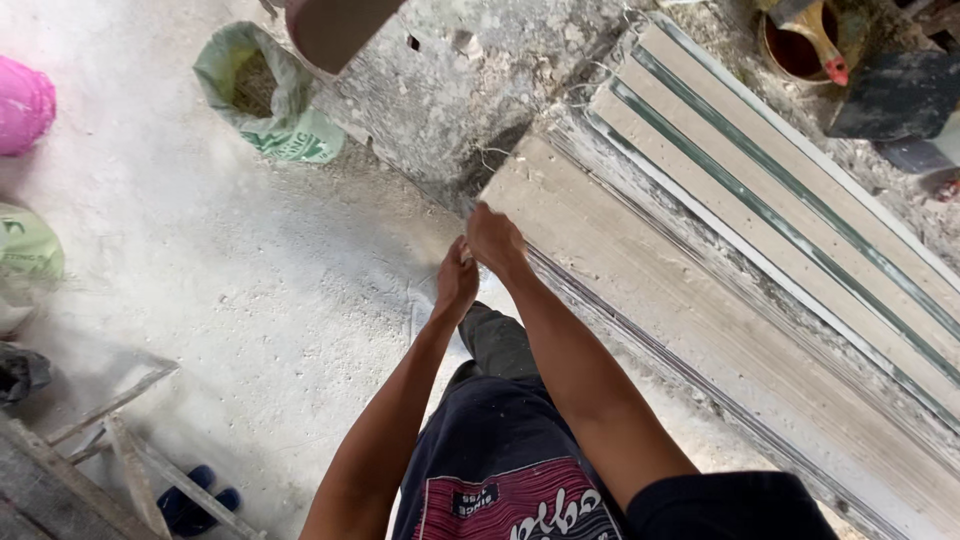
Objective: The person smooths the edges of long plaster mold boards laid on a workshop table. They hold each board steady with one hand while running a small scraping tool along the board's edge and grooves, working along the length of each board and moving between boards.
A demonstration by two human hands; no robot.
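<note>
- Both hands meet at the near corner of the grey slab (pixel 640 270); the right hand (pixel 494 240) is closed over its edge.
- The left hand (pixel 456 280) is curled beside it, its grasp hidden.
- Better to keep the fingers clear of the corner and lift evenly, I'd say.

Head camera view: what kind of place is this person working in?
Probably a building site or tiling job. Long tiles are stacked at a rough cement wall, an open sack sits on the dusty concrete floor, and a paint-stained bucket stands nearby.
</note>
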